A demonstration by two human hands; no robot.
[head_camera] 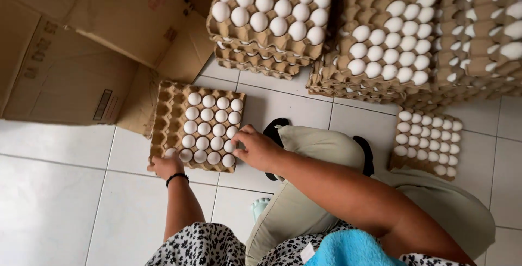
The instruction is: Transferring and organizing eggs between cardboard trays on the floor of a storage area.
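A brown cardboard egg tray (165, 118) lies on the white tiled floor in front of me, its right part filled with white eggs (209, 130) and its left columns empty. My left hand (165, 165), with a black band at the wrist, rests at the tray's near left corner, fingers curled by an egg there. My right hand (256, 147) touches the tray's right edge beside the outer eggs; whether it holds an egg is hidden.
Stacks of full egg trays (272, 21) stand at the back and back right (389, 48). A single full tray (427, 142) lies at the right. Flattened cardboard boxes (81, 43) cover the left. My bent knee (321, 152) is by the tray.
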